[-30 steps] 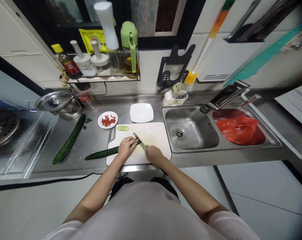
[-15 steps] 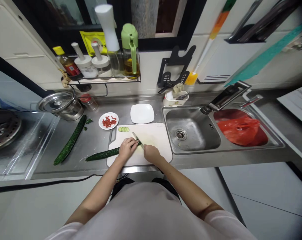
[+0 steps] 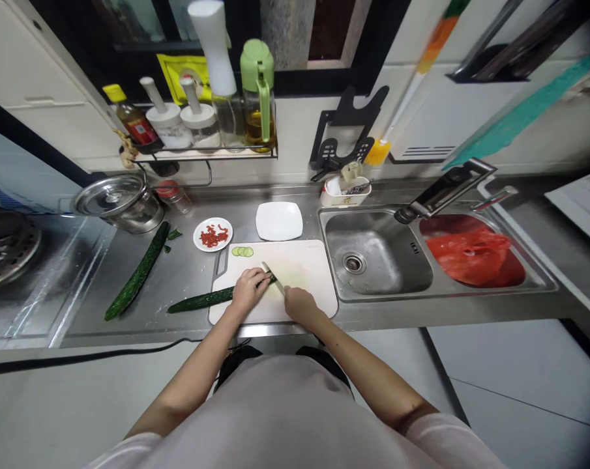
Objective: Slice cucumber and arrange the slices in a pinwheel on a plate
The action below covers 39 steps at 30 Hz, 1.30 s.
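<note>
My left hand [image 3: 248,288] is closed over a dark green cucumber [image 3: 201,301], pressing it onto the white cutting board [image 3: 314,267]. The cucumber's left part sticks out past the board over the steel counter. In my right hand [image 3: 299,305] is a knife [image 3: 274,276], its narrow blade slanting across the cucumber's right end, close to my left fingertips. Whether the blade is in the flesh or beside it, I cannot tell. Several thin cucumber slices [image 3: 242,251] overlap at the board's upper left corner.
Behind the board are a white square plate [image 3: 279,221] and a small plate [image 3: 200,244] with red pieces. Left lie another cucumber [image 3: 138,273] and a lidded steel pot [image 3: 141,212]. A sink [image 3: 377,254] adjoins on the right, with a red plastic bag [image 3: 471,256] in its second basin.
My right hand and the knife have shifted slightly right. My left hand keeps its hold on the cucumber, and the view has moved a little.
</note>
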Each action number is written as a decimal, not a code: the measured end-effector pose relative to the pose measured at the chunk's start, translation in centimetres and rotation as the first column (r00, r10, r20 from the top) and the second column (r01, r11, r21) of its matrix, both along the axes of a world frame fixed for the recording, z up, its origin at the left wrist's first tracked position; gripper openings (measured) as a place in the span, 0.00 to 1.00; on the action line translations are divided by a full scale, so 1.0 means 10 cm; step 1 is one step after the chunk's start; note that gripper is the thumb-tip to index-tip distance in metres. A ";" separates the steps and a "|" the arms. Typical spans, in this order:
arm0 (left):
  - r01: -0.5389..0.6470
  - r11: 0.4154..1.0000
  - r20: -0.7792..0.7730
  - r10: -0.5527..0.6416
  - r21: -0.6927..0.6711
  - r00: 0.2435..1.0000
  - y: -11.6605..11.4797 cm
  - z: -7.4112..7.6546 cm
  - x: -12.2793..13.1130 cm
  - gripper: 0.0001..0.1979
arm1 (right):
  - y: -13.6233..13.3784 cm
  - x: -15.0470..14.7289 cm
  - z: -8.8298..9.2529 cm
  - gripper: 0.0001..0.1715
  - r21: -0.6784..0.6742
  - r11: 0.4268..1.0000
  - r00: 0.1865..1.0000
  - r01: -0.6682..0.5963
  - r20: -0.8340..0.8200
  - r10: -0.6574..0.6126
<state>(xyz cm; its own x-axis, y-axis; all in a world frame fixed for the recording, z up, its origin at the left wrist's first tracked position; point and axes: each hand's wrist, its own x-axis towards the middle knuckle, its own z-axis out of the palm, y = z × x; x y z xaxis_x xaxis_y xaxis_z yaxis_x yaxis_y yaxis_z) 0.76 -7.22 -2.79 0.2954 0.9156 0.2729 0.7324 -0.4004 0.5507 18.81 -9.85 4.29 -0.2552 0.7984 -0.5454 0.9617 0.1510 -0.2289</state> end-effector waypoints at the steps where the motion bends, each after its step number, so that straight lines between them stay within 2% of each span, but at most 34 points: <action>1: 0.000 1.000 -0.002 0.000 -0.001 1.000 0.00 0.00 0.00 0.10 | 0.01 -0.01 -0.01 0.17 0.002 1.000 1.000 0.001 -0.001 -0.001; 14: -0.014 1.000 -0.001 0.014 0.007 1.000 0.00 0.00 0.00 0.10 | -0.06 -0.04 -0.13 0.16 0.085 0.996 1.000 0.027 -0.008 -0.026; 24: -0.022 1.000 0.014 0.022 -0.001 1.000 0.00 -0.02 0.00 0.09 | 0.00 -0.10 -0.06 0.17 0.077 0.996 0.999 0.049 0.005 -0.050; 30: -0.035 0.999 0.024 0.035 -0.010 0.999 -0.01 0.03 0.01 0.09 | -0.12 -0.04 -0.01 0.17 0.045 0.998 0.998 0.053 0.029 -0.054; 35: -0.032 0.999 0.052 0.033 -0.017 0.998 -0.01 0.05 0.02 0.09 | -0.26 0.06 -0.06 0.16 0.027 0.998 0.997 0.058 0.056 -0.059; 39: -0.038 0.999 0.061 0.039 -0.022 0.997 0.00 0.03 0.02 0.09 | -0.27 0.07 -0.09 0.16 0.023 0.998 0.995 0.061 0.072 -0.063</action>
<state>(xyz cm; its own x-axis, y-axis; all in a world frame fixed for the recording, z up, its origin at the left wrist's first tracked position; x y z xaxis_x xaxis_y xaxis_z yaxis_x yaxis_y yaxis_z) 0.99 -7.24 -2.52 0.2432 0.9316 0.2703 0.7118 -0.3607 0.6027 19.52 -12.57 3.42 -0.1655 0.8226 -0.5441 0.9832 0.0945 -0.1561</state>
